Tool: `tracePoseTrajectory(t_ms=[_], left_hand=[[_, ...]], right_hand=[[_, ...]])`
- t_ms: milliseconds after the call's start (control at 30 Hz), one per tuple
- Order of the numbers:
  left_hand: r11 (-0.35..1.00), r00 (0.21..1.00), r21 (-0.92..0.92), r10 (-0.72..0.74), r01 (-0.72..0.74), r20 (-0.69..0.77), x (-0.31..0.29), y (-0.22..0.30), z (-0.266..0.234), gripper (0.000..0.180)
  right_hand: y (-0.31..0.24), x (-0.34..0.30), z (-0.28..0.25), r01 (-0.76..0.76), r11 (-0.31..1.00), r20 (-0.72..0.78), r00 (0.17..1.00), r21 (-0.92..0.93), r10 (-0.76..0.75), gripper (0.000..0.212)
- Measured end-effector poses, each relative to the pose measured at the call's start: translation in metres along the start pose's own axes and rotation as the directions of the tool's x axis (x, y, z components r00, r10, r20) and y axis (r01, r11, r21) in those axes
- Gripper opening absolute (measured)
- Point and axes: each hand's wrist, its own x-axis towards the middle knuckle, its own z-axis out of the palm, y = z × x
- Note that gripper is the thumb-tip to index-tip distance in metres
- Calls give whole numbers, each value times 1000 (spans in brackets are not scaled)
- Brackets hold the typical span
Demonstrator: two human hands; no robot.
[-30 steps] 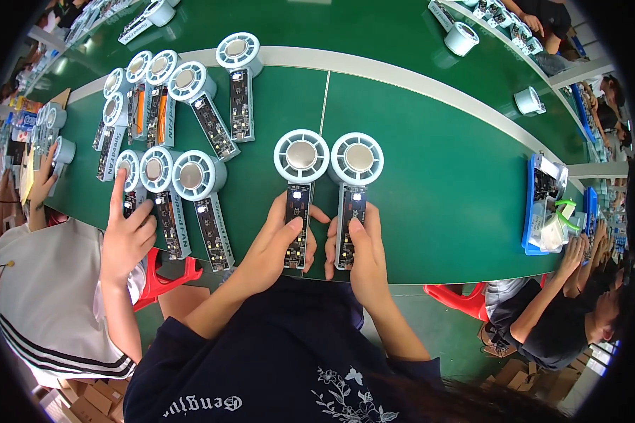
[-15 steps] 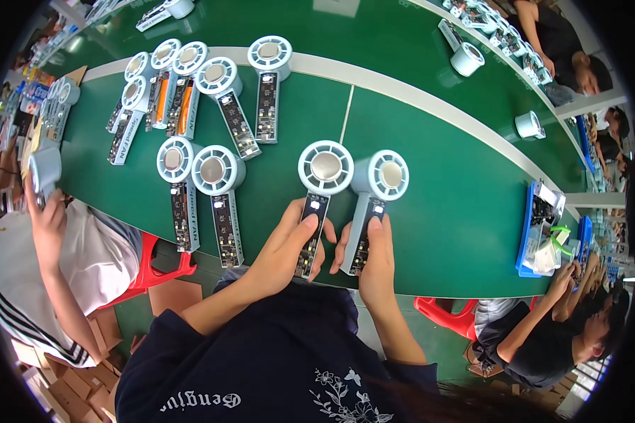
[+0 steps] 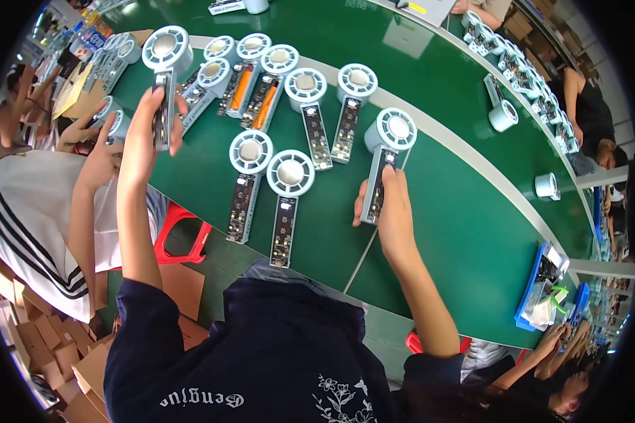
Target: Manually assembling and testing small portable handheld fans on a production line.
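My left hand [image 3: 142, 134] is raised at the left, closed round the handle of a pale-blue handheld fan [image 3: 165, 48]. My right hand [image 3: 395, 211] grips the handle of a second handheld fan [image 3: 394, 128] right of the middle, thumb along its bare circuit board. Between the hands, two more fans lie on the green table: one fan [image 3: 241, 204] and, just right of it, another fan [image 3: 283, 229]. Behind them several fans [image 3: 317, 137] lie with their boards facing up. An orange strip [image 3: 240, 86] shows in the handle of one of these.
A co-worker in a white top [image 3: 42, 204] holds fans close to my left arm. At the right table edge stands a blue tray [image 3: 522, 310] of parts. Beyond the pale divider [image 3: 458, 158], more fans [image 3: 502, 113] lie on a green surface [image 3: 317, 25].
My hands have moved apart, each still holding its fan. The left has gone up and far left, the right up a little. The view has turned, so the lying fans appear further right.
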Motion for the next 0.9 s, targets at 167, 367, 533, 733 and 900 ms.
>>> tracePoseTrajectory(t_ms=[167,367,533,733,900], left_hand=[[999,1000,31,-18,18,-25,70,-42,-75,35],[986,985,-68,-147,154,89,128,-72,-105,34],[975,976,-112,-175,190,129,143,-83,-97,34],[974,961,-82,-193,212,198,143,-92,-91,34],[967,955,-94,-215,238,206,138,-89,-93,34]], right_hand=[[2,34,10,50,998,-34,998,-39,-51,33],[-1,50,6,-1,996,-103,995,-85,-8,34],[-2,57,7,-10,993,-104,995,-114,-2,34],[-2,55,4,-19,989,-91,996,-148,6,34],[-3,55,9,-33,988,-110,994,-148,17,34]])
